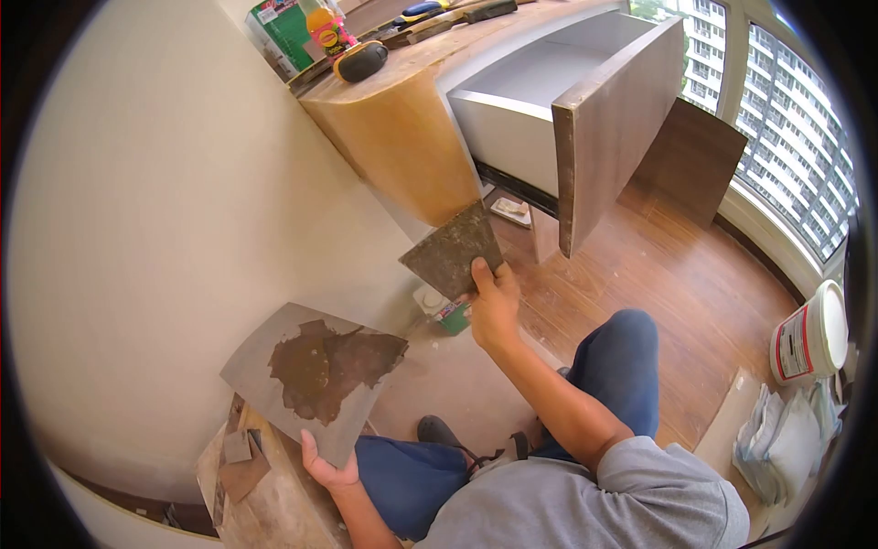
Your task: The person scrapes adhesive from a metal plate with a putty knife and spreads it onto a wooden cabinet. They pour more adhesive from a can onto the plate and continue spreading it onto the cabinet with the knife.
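Blade (453,252) and board (306,375) held apart before the pale wall (165,201). The right hand (494,306) grips the square, putty-crusted blade by its lower edge, fingers closed around it, just beside the cabinet side (402,137). The left hand (327,468) clasps the board from beneath, thumb on its rim (brown filler (325,361) sits mid-sheet). Advisable, by judgement: keep the board level, load the blade's edge evenly, and hold it at a shallow angle to the surface

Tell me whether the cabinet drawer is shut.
No, the drawer stands pulled out of the cabinet, its white inside open to view.
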Demonstrator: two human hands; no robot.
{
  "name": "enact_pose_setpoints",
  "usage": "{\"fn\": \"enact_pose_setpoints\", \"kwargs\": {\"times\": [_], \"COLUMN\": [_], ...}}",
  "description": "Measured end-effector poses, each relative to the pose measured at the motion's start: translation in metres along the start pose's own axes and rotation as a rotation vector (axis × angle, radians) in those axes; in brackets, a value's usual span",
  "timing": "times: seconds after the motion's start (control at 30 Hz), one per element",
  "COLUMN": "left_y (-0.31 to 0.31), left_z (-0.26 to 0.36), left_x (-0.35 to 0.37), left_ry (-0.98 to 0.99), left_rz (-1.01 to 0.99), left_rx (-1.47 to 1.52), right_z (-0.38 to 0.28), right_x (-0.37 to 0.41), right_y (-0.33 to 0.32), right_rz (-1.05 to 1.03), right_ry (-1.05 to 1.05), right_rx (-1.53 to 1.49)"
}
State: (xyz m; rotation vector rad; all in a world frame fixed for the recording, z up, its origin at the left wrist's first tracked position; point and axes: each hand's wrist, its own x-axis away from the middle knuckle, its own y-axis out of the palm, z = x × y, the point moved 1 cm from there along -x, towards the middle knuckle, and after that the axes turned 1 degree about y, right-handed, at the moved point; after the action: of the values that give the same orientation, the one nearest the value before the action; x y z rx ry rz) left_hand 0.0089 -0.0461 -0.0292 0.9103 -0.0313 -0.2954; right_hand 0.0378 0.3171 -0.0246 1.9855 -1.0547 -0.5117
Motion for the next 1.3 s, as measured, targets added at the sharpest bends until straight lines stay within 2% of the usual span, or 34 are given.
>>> {"fn": "enact_pose_setpoints", "kwargs": {"times": [0.1,0.23,0.4,0.5,0.6,0.73,0.8,0.83,0.9,1.0,1.07,1.2,1.3], "left_y": [0.001,-0.001,0.002,-0.001,-0.004,-0.001,0.001,-0.001,-0.004,-0.007,-0.005,-0.006,-0.004], "left_z": [0.0,-0.001,0.0,0.001,0.0,0.002,0.0,0.0,0.001,0.002,0.001,0.0,0.002], "left_x": [0.003,0.002,0.003,0.003,0.003,0.003,0.006,0.006,0.004,0.003,0.003,0.004,0.005], "left_ry": [0.007,-0.002,-0.002,0.005,0.009,0.007,0.021,0.019,0.019,-0.008,-0.007,0.003,0.01], "left_rz": [0.025,0.042,0.047,0.049,0.045,0.063,0.052,0.054,0.051,0.082,0.05,0.059,0.055], "left_rx": [-0.007,0.008,-0.013,-0.004,0.002,0.003,-0.013,-0.007,-0.004,0.01,0.015,0.019,-0.028], "right_z": [-0.022,-0.071,-0.067,-0.055,-0.013,0.003,-0.017,-0.029,-0.055,-0.068,-0.06,-0.022,0.013], "right_x": [0.001,-0.015,-0.043,-0.036,-0.032,-0.015,-0.006,-0.006,-0.018,-0.037,-0.042,-0.03,-0.021], "right_y": [0.019,0.08,0.117,0.098,0.05,0.011,0.028,0.041,0.078,0.116,0.114,0.068,0.016], "right_rz": [-0.035,-0.054,-0.107,0.001,0.112,0.083,0.026,0.026,-0.019,-0.065,-0.018,0.114,0.197], "right_ry": [-0.067,-0.144,-0.251,-0.17,-0.067,-0.16,-0.234,-0.233,-0.36,-0.328,-0.279,-0.123,-0.086], "right_rx": [0.006,0.1,0.052,0.195,0.127,0.183,0.091,0.093,0.147,0.052,0.087,0.143,0.173]}}
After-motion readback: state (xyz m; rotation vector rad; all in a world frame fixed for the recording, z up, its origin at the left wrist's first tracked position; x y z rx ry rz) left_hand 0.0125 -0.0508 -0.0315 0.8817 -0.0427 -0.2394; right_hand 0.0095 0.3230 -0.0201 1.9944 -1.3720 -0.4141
